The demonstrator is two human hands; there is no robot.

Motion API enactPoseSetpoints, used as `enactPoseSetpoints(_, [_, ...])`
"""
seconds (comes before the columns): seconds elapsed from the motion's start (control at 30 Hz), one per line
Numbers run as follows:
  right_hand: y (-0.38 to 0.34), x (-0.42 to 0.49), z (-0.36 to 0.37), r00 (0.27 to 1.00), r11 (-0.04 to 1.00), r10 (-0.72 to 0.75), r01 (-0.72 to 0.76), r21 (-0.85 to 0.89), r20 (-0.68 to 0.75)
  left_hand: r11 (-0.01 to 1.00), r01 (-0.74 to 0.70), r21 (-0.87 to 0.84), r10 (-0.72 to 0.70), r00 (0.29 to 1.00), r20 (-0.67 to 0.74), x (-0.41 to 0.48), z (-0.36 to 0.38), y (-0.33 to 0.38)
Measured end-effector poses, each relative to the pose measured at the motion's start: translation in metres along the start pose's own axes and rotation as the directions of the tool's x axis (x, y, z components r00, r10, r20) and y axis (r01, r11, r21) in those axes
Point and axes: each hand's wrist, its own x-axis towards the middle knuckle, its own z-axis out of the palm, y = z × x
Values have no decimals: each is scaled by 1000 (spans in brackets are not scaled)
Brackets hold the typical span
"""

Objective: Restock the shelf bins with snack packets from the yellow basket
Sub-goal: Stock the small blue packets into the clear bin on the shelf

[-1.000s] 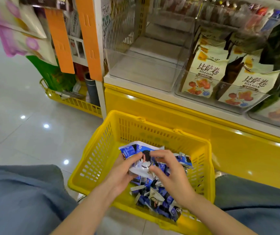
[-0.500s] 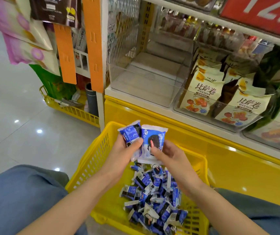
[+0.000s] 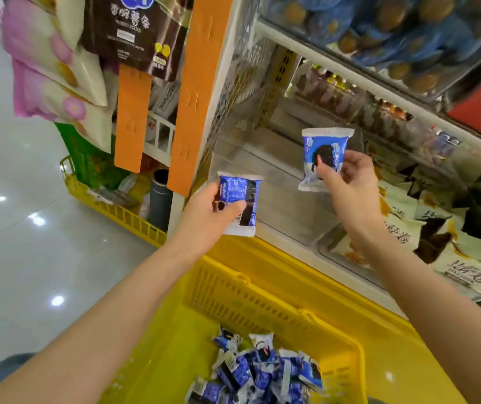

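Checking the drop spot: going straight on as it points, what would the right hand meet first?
Likely the clear plastic shelf bin, its floor; the right hand, pinching a blue snack packet, seems above it, depth unclear.

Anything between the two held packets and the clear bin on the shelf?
Nothing visible. The right hand holds the face-up packet over the open-topped clear bin; the left hand holds the label-side packet by its front-left corner.

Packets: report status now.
Left grip holds left packet, back showing. Right grip holds right packet up by clear bin. More packets in basket. Nothing seen blocking bin.
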Motion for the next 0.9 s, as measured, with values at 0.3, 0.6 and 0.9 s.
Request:
enactPoseSetpoints(0.3, [31,141,77,960,760,61,133,-636,273,994,29,-108,-35,998,-54,40,-29,-2])
enactPoseSetpoints(0.6, [65,198,120,940,552,121,204,-809,320,987,82,-139,-92,993,-67,61,-37,-15])
enactPoseSetpoints(0.9, [70,218,128,939,512,-22,306,-803,343,990,53,-128,-58,998,-39,64,-40,-20])
